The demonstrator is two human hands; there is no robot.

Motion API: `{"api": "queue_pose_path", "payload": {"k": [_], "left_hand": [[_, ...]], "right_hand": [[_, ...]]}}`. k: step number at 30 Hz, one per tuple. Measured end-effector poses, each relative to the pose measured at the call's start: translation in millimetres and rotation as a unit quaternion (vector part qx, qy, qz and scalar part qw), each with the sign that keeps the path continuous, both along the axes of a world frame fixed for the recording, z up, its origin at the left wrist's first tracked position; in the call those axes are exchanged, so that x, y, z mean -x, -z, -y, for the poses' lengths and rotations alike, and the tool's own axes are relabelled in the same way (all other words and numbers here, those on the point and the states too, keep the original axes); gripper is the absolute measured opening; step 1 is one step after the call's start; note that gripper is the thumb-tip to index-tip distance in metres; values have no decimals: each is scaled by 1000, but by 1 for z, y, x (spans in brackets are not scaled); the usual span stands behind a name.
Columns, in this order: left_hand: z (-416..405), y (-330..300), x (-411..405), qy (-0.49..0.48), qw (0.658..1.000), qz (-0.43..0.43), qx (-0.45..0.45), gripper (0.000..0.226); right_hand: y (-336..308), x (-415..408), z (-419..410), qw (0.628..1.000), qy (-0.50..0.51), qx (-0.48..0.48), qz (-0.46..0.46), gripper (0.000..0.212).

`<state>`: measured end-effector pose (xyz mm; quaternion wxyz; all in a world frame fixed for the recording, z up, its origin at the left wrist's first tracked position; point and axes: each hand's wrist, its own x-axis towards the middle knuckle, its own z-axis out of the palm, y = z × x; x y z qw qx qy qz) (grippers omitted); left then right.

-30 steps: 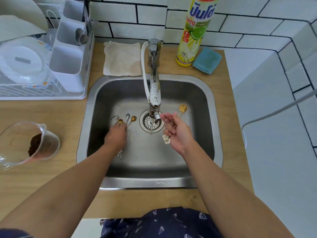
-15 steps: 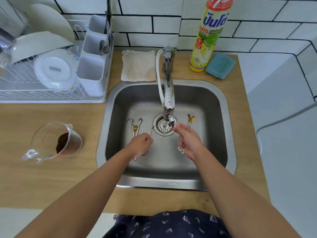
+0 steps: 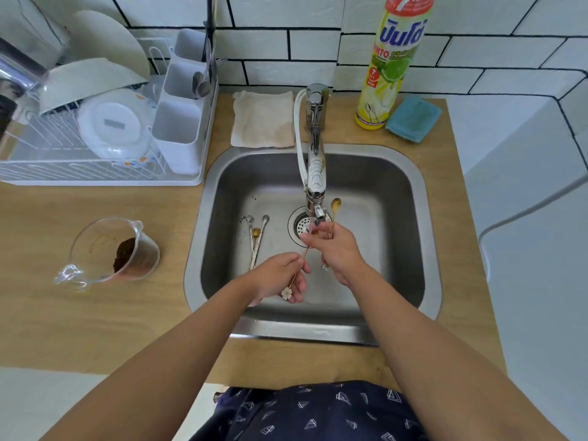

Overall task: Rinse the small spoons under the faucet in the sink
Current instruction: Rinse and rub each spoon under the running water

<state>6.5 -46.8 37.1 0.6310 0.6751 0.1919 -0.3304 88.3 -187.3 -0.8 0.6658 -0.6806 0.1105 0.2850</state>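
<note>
In the middle of the frame, both hands are over the steel sink (image 3: 410, 198). The left hand (image 3: 280, 276) pinches the thin handle of a small gold spoon (image 3: 297, 273) with a flower at its end; the grip is closed on it, and the spoon slants up toward the faucet (image 3: 315, 173). Its bowl sits under the faucet tip, by the fingers of the right hand (image 3: 337, 249). The right hand's grip is closed on a second gold spoon (image 3: 334, 206), which stands up with its bowl just right of the faucet tip. Its flower end peeks out below the hand. Three more small spoons (image 3: 257, 238) lie side by side on the sink floor, left of the drain (image 3: 299, 226). On the wooden worktop (image 3: 95, 329), at the left, stands a glass measuring cup (image 3: 108, 249) with brown powder. A dish rack (image 3: 95, 128) fills the upper left. Behind the sink are a beige cloth (image 3: 262, 119), a yellow dish soap bottle (image 3: 391, 62) and a blue cloth (image 3: 413, 119).
</note>
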Motion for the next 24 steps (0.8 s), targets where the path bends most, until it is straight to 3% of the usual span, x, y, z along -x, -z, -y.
{"api": "queue_pose_path", "payload": {"k": [5,9,12,14,18,21,24], "left_hand": [[-10,1,-1,-16,996,45,-82,28],[-9,1,-4,-5,989,81,-121,29],[-8,2,-4,18,980,115,-164,28],[-8,3,-4,39,969,136,-201,27],[-9,4,-8,90,939,171,-285,28],[-11,8,-8,137,913,169,-345,26],[-10,9,-5,160,893,178,-380,25]], "right_hand": [[1,-3,-4,999,-25,15,35,6],[1,3,-4,997,-71,-19,31,32],[-2,-1,-7,998,-39,0,41,19],[-4,-5,-7,998,-27,13,47,8],[-5,-6,-8,999,-35,19,1,18],[-4,-3,-3,997,-51,-6,-49,3],[-5,0,-1,997,-64,0,-41,18]]}}
